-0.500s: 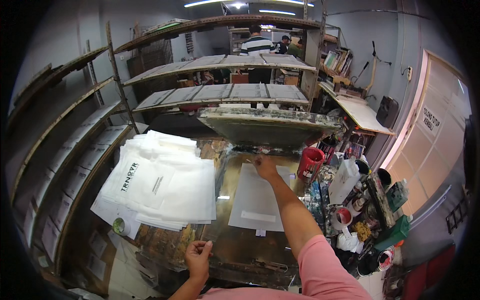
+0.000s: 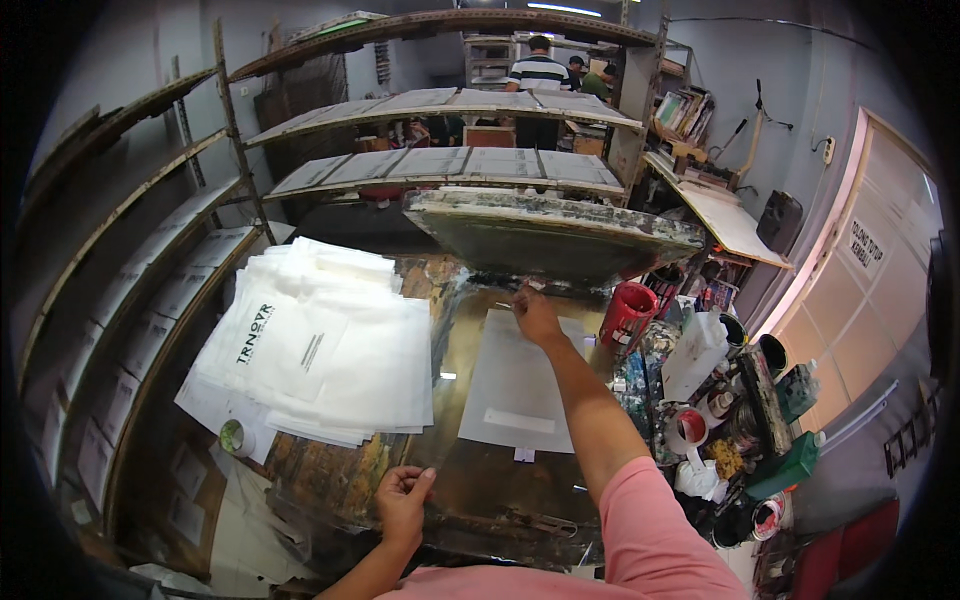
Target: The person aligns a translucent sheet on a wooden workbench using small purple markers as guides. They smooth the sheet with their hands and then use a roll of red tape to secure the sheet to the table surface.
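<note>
A translucent white sheet (image 2: 515, 380), with a paler strip near its close end, lies flat on the glossy brown work surface (image 2: 440, 410). My right hand (image 2: 537, 312) is over the far edge of this sheet, its fingers drawn together; what they hold, if anything, is too small to make out. Close to me, left of the sheet's near end, my left hand (image 2: 403, 500) hovers with thumb and fingers pinched, their content unclear. Behind my right hand a screen-printing frame (image 2: 555, 215) stands tilted up. To the left rests a thick stack of white printed bags or sheets (image 2: 390, 350).
Racks (image 2: 250, 130) holding printed sheets stand ahead and left. A red can (image 2: 629, 312), a white container (image 2: 695, 355) and several stained bottles and pots crowd the right side. A small green-rimmed cup (image 2: 236, 437) sits by the stack. People (image 2: 538, 72) are beyond the racks.
My view has tilted slightly downward. My right hand has shifted a little along the sheet's far edge, to the right. My left hand keeps its pinch near the front; the sheet lies as before.
</note>
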`<state>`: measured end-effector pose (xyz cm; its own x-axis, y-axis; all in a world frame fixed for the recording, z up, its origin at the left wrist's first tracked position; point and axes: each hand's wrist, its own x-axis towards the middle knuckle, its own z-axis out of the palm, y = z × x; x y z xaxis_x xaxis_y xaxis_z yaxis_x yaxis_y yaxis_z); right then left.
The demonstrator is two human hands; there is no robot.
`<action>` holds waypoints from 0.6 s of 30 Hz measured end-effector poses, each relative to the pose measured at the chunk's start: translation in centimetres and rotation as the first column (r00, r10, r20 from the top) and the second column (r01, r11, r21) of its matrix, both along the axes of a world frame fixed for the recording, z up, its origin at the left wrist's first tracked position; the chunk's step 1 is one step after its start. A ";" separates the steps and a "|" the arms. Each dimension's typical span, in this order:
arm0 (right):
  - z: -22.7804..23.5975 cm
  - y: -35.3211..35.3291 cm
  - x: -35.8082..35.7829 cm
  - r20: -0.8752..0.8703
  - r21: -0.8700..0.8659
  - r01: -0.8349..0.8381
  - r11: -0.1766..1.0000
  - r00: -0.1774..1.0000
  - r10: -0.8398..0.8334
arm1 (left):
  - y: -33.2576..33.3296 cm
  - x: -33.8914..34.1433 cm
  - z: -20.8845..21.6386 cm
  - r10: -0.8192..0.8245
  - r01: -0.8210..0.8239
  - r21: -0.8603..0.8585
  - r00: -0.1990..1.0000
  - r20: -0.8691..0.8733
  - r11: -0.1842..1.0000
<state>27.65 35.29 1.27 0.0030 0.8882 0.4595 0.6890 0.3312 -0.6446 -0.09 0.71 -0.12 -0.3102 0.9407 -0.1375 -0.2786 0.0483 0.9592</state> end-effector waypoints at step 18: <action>-0.4 -0.7 1.6 -0.124 0.012 -0.082 0.997 0.989 0.082 | -0.2 -0.7 -0.3 -0.058 0.065 -0.066 0.994 0.096 0.996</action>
<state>29.23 34.55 0.88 -0.0122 0.8848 0.4658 0.5741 0.3877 -0.7212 -0.75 0.50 -0.42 -0.2347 0.9448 -0.2285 -0.3618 0.1333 0.9227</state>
